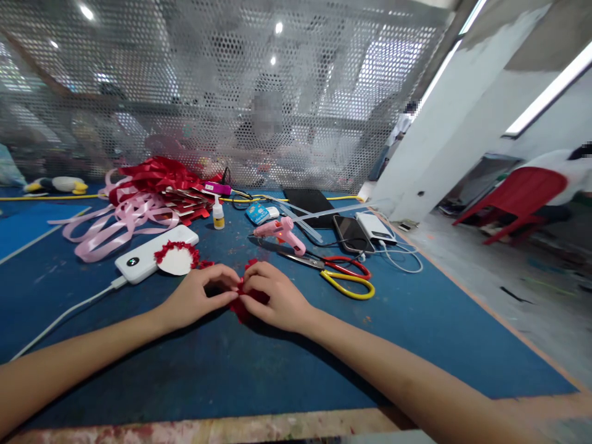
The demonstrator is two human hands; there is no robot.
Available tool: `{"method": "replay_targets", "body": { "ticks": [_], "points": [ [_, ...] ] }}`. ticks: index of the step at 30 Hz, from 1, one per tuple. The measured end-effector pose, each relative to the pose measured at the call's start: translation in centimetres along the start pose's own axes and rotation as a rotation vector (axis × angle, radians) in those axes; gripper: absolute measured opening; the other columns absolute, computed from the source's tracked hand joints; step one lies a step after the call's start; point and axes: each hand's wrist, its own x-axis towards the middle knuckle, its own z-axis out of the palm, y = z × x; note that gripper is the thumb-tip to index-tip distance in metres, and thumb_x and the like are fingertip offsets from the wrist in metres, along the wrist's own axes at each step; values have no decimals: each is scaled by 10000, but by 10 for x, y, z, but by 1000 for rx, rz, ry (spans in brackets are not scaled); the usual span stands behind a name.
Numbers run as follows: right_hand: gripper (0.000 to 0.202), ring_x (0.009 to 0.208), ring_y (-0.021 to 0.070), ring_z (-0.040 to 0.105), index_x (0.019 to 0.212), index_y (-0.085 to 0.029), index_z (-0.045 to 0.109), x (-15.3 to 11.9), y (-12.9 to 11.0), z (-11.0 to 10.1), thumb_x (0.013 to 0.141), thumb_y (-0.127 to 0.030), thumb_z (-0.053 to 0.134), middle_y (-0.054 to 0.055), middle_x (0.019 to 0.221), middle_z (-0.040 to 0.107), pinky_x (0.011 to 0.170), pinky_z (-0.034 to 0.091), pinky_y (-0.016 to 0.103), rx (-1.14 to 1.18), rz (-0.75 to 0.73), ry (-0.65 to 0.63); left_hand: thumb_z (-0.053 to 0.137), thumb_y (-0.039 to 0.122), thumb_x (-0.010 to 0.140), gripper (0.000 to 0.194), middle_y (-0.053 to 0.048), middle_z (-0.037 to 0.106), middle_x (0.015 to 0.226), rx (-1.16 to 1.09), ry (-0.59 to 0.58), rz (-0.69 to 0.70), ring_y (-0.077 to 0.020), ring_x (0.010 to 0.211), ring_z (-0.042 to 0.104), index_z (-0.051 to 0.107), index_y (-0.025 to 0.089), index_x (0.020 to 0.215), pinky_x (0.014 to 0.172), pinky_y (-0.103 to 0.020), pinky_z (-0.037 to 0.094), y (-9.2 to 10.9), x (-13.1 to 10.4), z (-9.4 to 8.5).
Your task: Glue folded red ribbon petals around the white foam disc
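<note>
My left hand (200, 297) and my right hand (276, 301) meet near the middle of the blue tabletop, thumbs and fingers pinched together. Between their fingertips is a piece of red ribbon (239, 312), gathered and crumpled; the fingers cover much of it. Just beyond my left hand, a white disc (176, 259) edged with ruffled red ribbon leans on a white power bank (155, 254). Past my right hand lie a pink glue gun (283, 233) and scissors (335, 271) with one red and one yellow handle.
Red ribbon strips (160, 176) and pink ribbon loops (124, 222) are heaped at the back left. A small glue bottle (218, 213) stands nearby. Clear glue sticks, a phone (352, 234) and another power bank (375, 228) with cables lie at right. A perforated metal screen (222, 92) borders the back.
</note>
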Motion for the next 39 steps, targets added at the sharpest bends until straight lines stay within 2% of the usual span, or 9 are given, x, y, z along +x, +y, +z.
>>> {"method": "replay_targets", "body": {
  "ticks": [11, 17, 26, 35, 39],
  "points": [
    [107, 915, 181, 540, 850, -152, 614, 0, 0, 1, 798, -243, 592, 75, 951, 595, 814, 457, 313, -35, 13, -8, 601, 268, 790, 183, -15, 681, 841, 104, -13, 35, -142, 779, 631, 583, 184, 952, 756, -248, 497, -2, 1, -1],
    [68, 885, 169, 541, 758, -167, 592, 0, 0, 1, 809, -194, 555, 70, 934, 597, 801, 461, 313, -19, -30, -15, 583, 258, 781, 146, -13, 692, 835, 160, -38, 50, -148, 788, 637, 598, 188, 909, 778, -260, 500, 5, 0, 1],
    [85, 852, 169, 545, 721, -175, 582, 0, -1, 1, 801, -193, 557, 71, 933, 601, 778, 466, 317, -35, -55, -9, 568, 296, 807, 164, -22, 695, 856, 135, -1, 41, -161, 802, 644, 590, 194, 934, 789, -278, 501, 8, -1, 2],
    [96, 849, 165, 544, 777, -171, 599, 0, 0, 0, 837, -208, 533, 68, 900, 610, 770, 461, 302, -44, -56, 54, 567, 305, 823, 170, -21, 693, 872, 113, -20, 39, -157, 808, 639, 589, 188, 945, 786, -261, 491, 3, 0, 1],
    [109, 845, 165, 546, 772, -177, 597, 1, 0, 0, 845, -213, 524, 67, 900, 613, 774, 463, 310, -44, -52, 34, 559, 328, 826, 179, -25, 690, 864, 113, 5, 41, -165, 801, 637, 596, 189, 932, 767, -268, 499, 3, 0, 1]
  ]
}}
